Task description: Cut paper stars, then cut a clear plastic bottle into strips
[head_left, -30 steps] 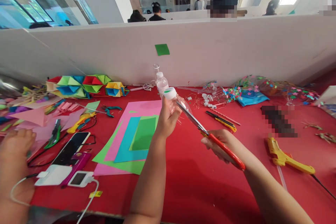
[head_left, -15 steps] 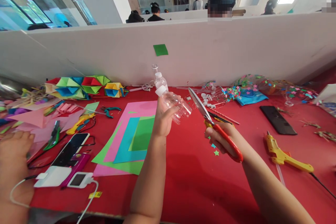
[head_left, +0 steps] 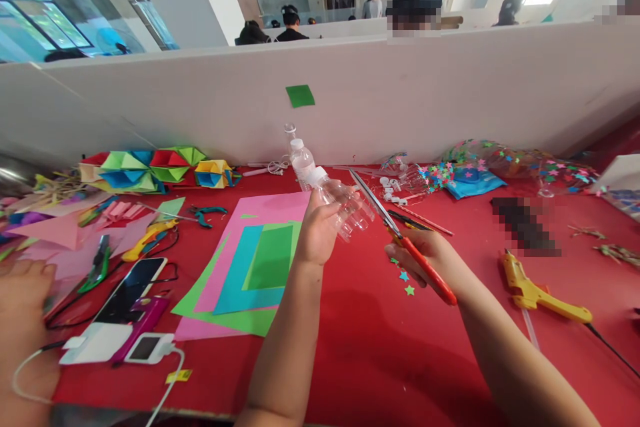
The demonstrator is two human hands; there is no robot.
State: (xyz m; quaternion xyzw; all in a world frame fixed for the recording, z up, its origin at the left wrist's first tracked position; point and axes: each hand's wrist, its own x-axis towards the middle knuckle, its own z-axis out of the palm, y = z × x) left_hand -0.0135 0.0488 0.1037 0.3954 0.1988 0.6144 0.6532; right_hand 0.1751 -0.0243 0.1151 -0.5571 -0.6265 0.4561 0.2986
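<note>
My left hand (head_left: 319,230) is closed around a clear plastic bottle (head_left: 345,208) with a white cap. The bottle is tilted, cap up and to the left, and its lower end is cut into strips that spread toward the right. My right hand (head_left: 425,250) grips a pair of scissors (head_left: 385,210) with red handles. Their blades point up and left, just beside the strips, and look nearly closed. Whether they touch the plastic I cannot tell. Small paper stars (head_left: 409,290) lie on the red table below the right hand.
Another person's hand (head_left: 25,280) rests at the left edge. Coloured paper sheets (head_left: 233,267), a phone (head_left: 133,290) and folded paper shapes (head_left: 127,170) lie left. Two bottles (head_left: 302,160) stand behind. A utility knife (head_left: 410,220) and yellow glue gun (head_left: 540,297) lie right.
The scissors' blades lay against the bottle, drew away to the right, and are now close to its strips again. The bottle has turned, so its strips show more toward the right.
</note>
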